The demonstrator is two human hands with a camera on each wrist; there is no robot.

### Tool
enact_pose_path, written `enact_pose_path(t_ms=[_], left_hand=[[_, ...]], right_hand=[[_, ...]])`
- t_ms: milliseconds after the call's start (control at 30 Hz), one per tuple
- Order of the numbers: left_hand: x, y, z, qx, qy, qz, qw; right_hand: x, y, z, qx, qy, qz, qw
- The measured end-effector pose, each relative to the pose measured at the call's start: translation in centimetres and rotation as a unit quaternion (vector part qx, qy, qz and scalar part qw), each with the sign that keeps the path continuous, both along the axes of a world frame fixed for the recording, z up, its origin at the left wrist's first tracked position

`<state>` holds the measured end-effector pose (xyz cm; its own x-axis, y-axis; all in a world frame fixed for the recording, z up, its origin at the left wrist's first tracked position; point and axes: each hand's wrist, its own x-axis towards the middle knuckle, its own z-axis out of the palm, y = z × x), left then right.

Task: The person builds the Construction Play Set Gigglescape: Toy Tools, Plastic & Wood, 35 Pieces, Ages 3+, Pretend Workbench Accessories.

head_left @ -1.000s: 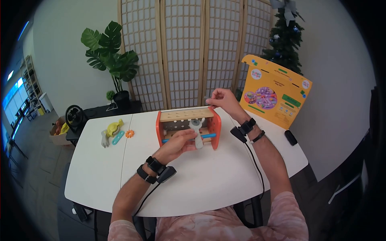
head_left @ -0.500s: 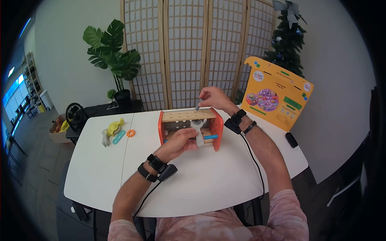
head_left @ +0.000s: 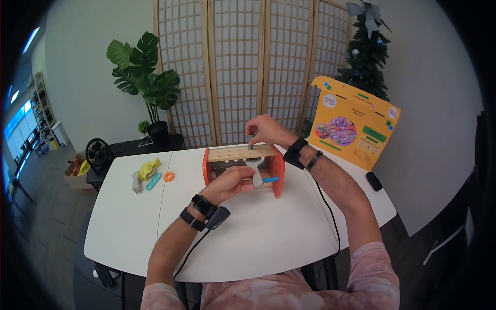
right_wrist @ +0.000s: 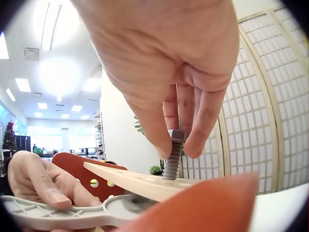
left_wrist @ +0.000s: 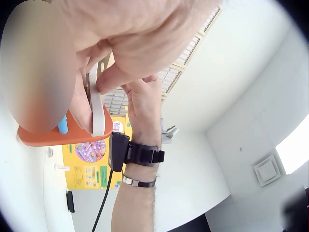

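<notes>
My right hand [head_left: 268, 129] pinches a grey toy bolt [right_wrist: 172, 164] by its hex head, between thumb and fingers. The bolt stands upright, its threaded end right at the holed wooden top board [head_left: 219, 154] of a toy toolbox with red side panels [head_left: 278, 173]. A light grey toy wrench [head_left: 257, 178] is gripped in my left hand [head_left: 227, 184] at the toolbox's open front. Its ring end [right_wrist: 137, 203] lies just below the top board in the right wrist view. Beside the wrench, a blue rod [head_left: 270, 180] runs across the toolbox, partly hidden behind the left hand.
At the left of the white table [head_left: 124, 227] lie a yellow toy [head_left: 149, 168], a teal strip [head_left: 153, 181], an orange gear [head_left: 169, 176] and a grey piece [head_left: 137, 183]. A yellow box [head_left: 356, 124] stands back right, near a black object [head_left: 373, 181]. A cable hangs from each wrist.
The right hand has moved left from the toolbox's right end and brought the bolt down onto the top board. The left hand keeps its hold on the wrench, nearly still.
</notes>
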<state>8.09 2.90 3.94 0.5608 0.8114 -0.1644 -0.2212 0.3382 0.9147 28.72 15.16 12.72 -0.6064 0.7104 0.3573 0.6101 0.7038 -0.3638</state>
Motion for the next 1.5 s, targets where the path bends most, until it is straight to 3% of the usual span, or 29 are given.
enact_pose_path(t_ms=[200,800,1033,1300,1500], left_hand=[[-0.3,0.2,1.8,-0.066,-0.007,0.018,0.998],[-0.4,2.9,0.8,-0.108,-0.104,-0.009,0.989],[-0.6,3.9,-0.6,-0.086,-0.135,-0.030,0.987],[-0.3,3.4,-0.4,-0.071,-0.155,-0.035,0.985],[-0.2,3.5,-0.7,-0.088,-0.179,-0.028,0.979]], right_hand=[[-0.4,1.0,-0.2,-0.010,-0.004,0.018,1.000],[-0.3,1.2,-0.3,-0.035,-0.027,0.006,0.999],[-0.3,0.9,0.0,-0.020,-0.056,0.018,0.998],[-0.4,0.9,1.4,-0.121,-0.065,-0.006,0.990],[-0.4,0.8,2.0,-0.089,-0.113,0.007,0.990]])
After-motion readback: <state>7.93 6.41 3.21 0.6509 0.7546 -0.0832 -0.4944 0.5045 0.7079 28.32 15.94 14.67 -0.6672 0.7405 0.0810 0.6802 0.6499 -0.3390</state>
